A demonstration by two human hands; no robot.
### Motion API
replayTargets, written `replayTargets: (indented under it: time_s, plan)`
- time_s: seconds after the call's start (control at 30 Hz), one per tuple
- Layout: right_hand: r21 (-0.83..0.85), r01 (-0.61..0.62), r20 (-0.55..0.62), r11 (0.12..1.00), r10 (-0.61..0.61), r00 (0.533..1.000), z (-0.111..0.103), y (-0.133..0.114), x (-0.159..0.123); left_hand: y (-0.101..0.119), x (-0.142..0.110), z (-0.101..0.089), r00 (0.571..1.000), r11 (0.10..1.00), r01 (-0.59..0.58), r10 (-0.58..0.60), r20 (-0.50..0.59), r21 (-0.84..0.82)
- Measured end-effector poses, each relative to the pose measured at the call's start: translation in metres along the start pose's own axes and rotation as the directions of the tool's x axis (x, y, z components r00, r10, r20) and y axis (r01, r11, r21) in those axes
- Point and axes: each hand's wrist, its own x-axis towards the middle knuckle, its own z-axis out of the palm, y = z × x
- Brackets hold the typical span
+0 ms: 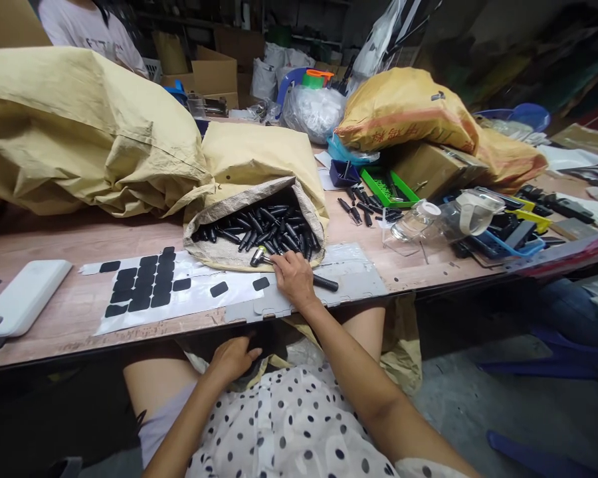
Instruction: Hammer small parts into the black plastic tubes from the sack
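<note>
My right hand [292, 277] rests on the table edge, fingers curled around a black rod-shaped tool [325, 283] with a silver tip [258, 257]. It lies just in front of an open paper sack [229, 249] full of several black cylindrical parts [264, 229]. My left hand [233, 358] is below the table edge at my lap, fingers closed on dark material I cannot make out. A white backing sheet [179, 295] with several black rounded stickers [147, 282] lies left of my right hand.
Large tan sacks [80, 126] fill the left and back. A white power bank [22, 297] lies at far left. At right are a green tray [386, 189], a clear jug [448, 219], a yellow bag [408, 109] and boxes. Another person [90, 30] stands behind.
</note>
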Motion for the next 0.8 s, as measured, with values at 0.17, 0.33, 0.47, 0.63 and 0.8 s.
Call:
replayTargets:
  time_s: [0.17,0.33,0.47,0.63,0.8]
  plan:
    - [-0.014,-0.002,-0.005,1.0,0.002,1.0,0.001,0.0,-0.001,0.057,0.012,-0.073,0.918,0.962,-0.052,0.153,0.367,-0.269]
    - [-0.001,0.0,0.001,1.0,0.0,1.0,0.0,0.0,0.0,0.042,0.086,-0.127,0.896,0.989,-0.072,0.008,-0.445,-0.127]
    - [0.017,0.001,-0.004,1.0,-0.001,1.0,0.001,0.002,0.001,0.008,0.136,-0.138,0.789,0.982,0.14,-0.032,-0.613,0.128]
    - [0.023,0.003,-0.01,1.0,-0.003,1.0,0.002,0.003,0.002,-0.004,0.141,-0.14,0.786,0.956,0.163,0.023,-0.618,0.243]
    - [0.025,-0.002,-0.018,1.0,0.003,1.0,0.002,0.003,0.002,0.008,0.105,-0.139,0.838,0.98,0.045,0.068,-0.542,0.192]
